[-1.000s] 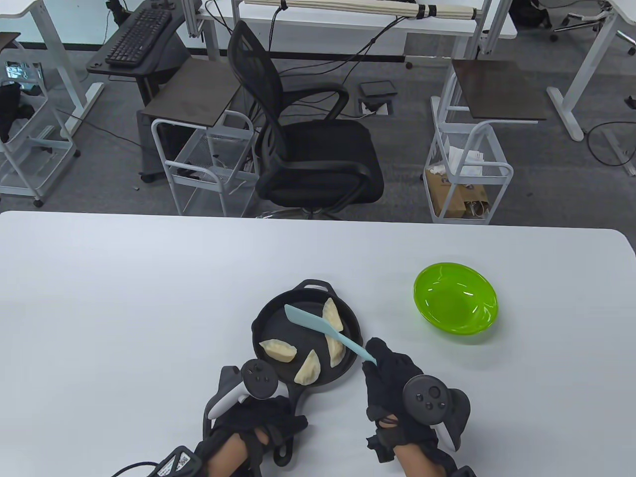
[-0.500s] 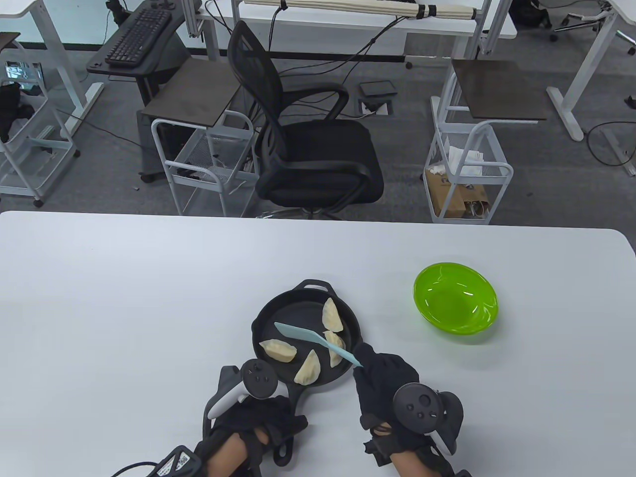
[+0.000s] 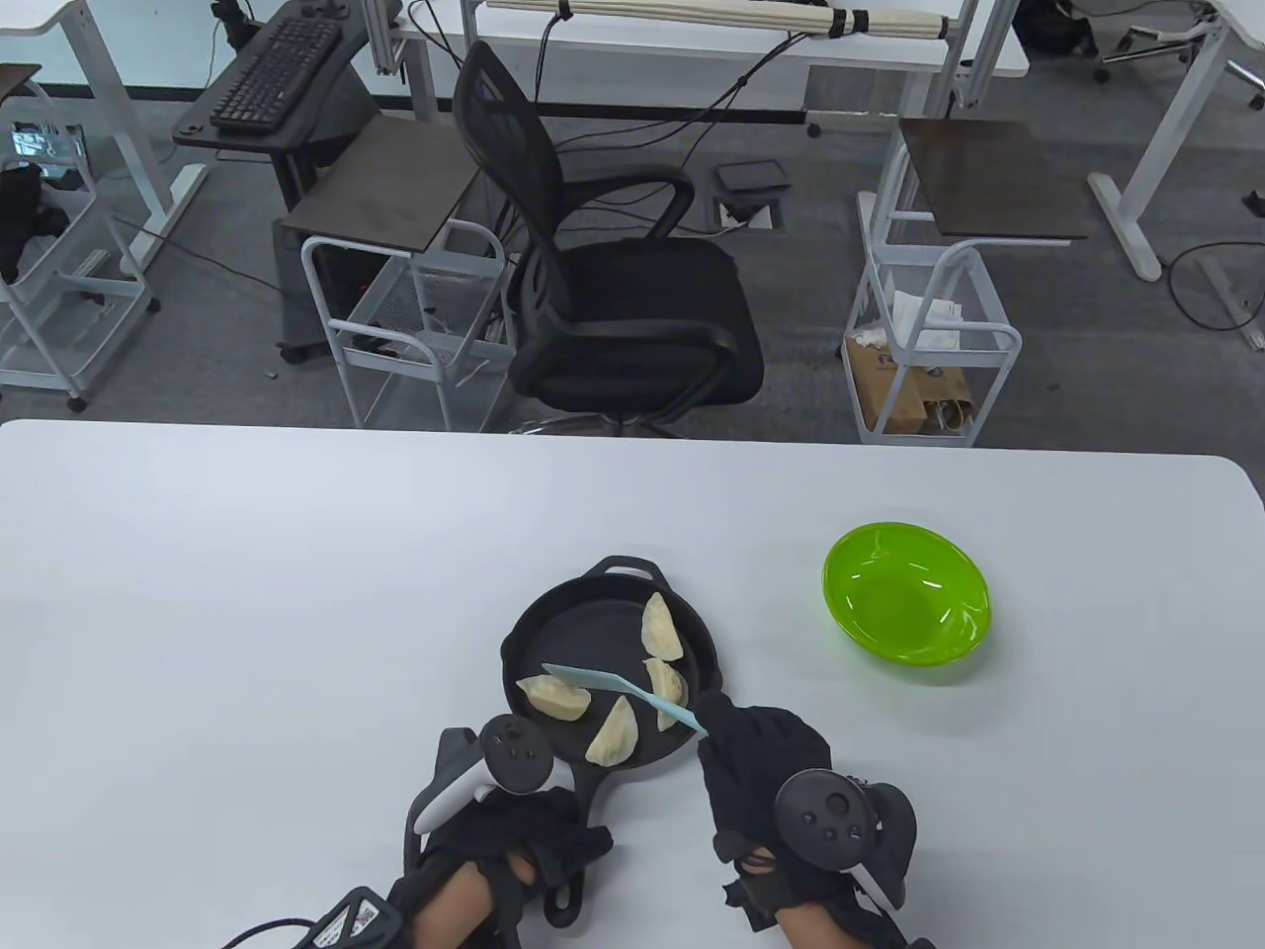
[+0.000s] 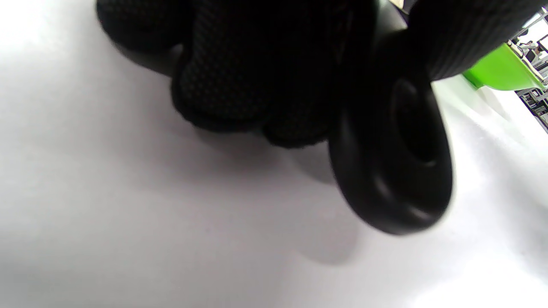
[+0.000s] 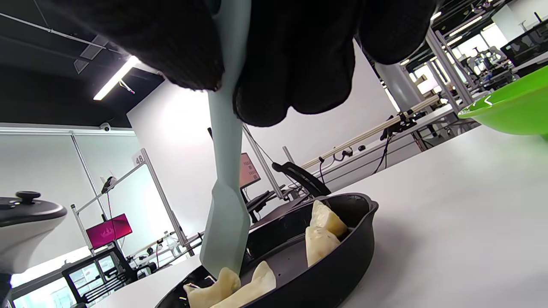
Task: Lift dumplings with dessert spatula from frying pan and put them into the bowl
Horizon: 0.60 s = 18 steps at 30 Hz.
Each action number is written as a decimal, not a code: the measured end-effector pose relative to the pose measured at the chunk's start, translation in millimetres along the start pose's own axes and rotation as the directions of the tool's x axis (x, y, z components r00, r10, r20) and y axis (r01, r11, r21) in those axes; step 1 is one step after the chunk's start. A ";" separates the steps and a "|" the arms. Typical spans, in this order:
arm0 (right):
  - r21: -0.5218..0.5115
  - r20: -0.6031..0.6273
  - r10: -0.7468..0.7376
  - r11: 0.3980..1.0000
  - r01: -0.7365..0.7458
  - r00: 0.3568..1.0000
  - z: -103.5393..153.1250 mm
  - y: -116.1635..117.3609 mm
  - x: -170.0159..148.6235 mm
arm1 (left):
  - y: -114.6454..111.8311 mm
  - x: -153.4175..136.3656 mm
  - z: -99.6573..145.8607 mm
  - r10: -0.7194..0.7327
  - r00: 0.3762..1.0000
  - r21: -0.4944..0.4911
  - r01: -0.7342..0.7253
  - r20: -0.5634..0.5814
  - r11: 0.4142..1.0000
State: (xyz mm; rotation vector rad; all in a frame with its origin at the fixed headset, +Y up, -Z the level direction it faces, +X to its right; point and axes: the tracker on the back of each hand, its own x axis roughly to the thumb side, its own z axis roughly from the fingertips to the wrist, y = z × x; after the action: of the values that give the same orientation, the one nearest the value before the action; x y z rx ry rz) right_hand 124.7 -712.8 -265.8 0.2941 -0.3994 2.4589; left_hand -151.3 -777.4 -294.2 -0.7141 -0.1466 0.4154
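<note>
**Near edge of the table: spatula down at the dumplings**

Near the table's [image 3: 198, 554] front edge, my left hand [image 3: 514, 840] grips the frying pan [image 3: 553, 613] handle. Right hand [image 3: 761, 751] pinches the dessert spatula [image 3: 613, 689], its blade now dropped onto the near-left dumpling [image 3: 553, 697]. Bowl [image 3: 906, 605] sits apart, right, bare tabletop between.

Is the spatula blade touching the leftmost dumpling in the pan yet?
Touching, it seems. In the right wrist view the spatula blade tip meets the top of the dumpling with no gap. In the table view the blade overlaps it in the pan.
</note>
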 end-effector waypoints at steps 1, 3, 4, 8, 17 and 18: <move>0.002 0.001 0.000 1.000 0.000 1.000 -0.1 -0.1 0.2 | 0.0 0.0 0.0 0.001 1.000 -0.001 -0.001 0.000 1.000; 0.023 -0.001 -0.024 0.999 0.024 1.000 -0.2 0.2 -0.4 | -0.3 -0.1 0.2 -0.001 1.000 0.005 0.001 0.000 1.000; 0.038 -0.009 -0.050 0.998 0.050 0.999 -0.7 0.8 -0.9 | -0.3 -0.1 -0.1 -0.001 1.000 0.004 0.001 0.000 1.000; 0.074 -0.058 -0.135 0.987 0.139 0.989 -1.4 1.6 -3.0 | -0.5 -0.1 -0.5 0.006 1.000 -0.002 -0.006 0.005 1.000; 0.131 -0.121 -0.208 0.966 0.223 0.971 -4.0 1.1 -8.8 | 0.0 0.1 -1.7 0.010 1.000 -0.015 -0.010 0.014 1.000; 0.133 -0.121 -0.207 0.966 0.222 0.971 -4.7 0.9 -9.5 | 0.2 0.1 -2.0 0.011 1.000 -0.016 -0.011 0.015 1.000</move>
State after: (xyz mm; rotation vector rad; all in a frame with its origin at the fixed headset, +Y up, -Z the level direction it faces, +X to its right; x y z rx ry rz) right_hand 131.0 -717.1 -273.2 0.2513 -0.1337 2.2810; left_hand -150.7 -778.4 -295.9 -0.7281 -0.1602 0.4307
